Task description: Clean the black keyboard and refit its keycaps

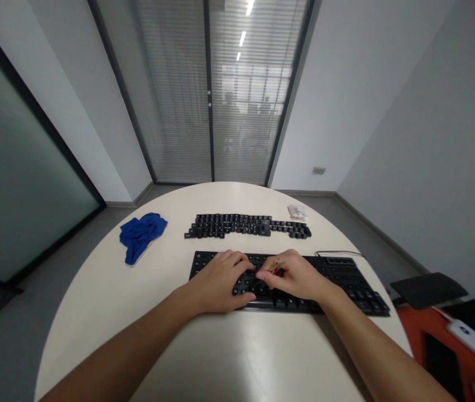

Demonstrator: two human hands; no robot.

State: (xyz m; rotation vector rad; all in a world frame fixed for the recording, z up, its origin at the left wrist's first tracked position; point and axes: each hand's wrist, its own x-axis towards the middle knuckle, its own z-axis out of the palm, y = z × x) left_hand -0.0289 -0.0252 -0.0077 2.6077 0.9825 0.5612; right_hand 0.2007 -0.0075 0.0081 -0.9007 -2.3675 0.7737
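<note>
A black keyboard (346, 279) lies on the round white table (220, 357) in front of me. My left hand (220, 279) rests flat on its left-middle part, palm down, fingers spread over it. My right hand (293, 274) sits beside it on the keyboard's middle, fingers pinched together toward the left hand; whether a small keycap is between them cannot be told. Beyond the keyboard, rows of loose black keycaps (245, 225) are laid out on the table.
A crumpled blue cloth (140, 234) lies at the far left of the table. A small white crumpled item (297, 211) sits at the far right. A cable (337, 253) leaves the keyboard's right end. A black and orange chair (442, 312) stands to the right.
</note>
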